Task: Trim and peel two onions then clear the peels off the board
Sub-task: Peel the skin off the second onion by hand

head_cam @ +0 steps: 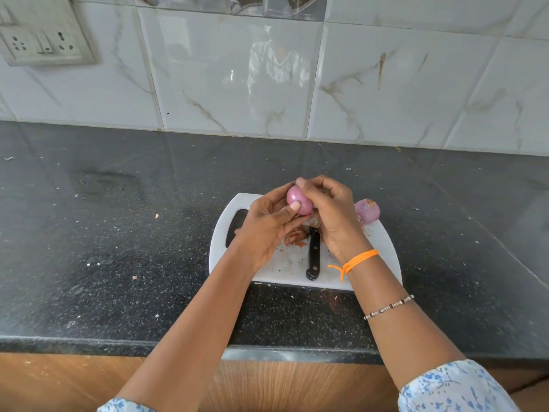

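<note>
A smooth pink peeled onion is held above the white cutting board. My left hand grips it from the left, thumb on its front. My right hand holds it from the right and top, fingers curled over it. A second onion rests at the board's far right edge. Brown peels lie on the board under my hands. A black-handled knife lies on the board with its blade hidden beneath my right hand.
The board sits on a dark speckled counter with small peel scraps scattered around it. A tiled wall with a socket plate stands behind. The counter's front edge runs below my forearms.
</note>
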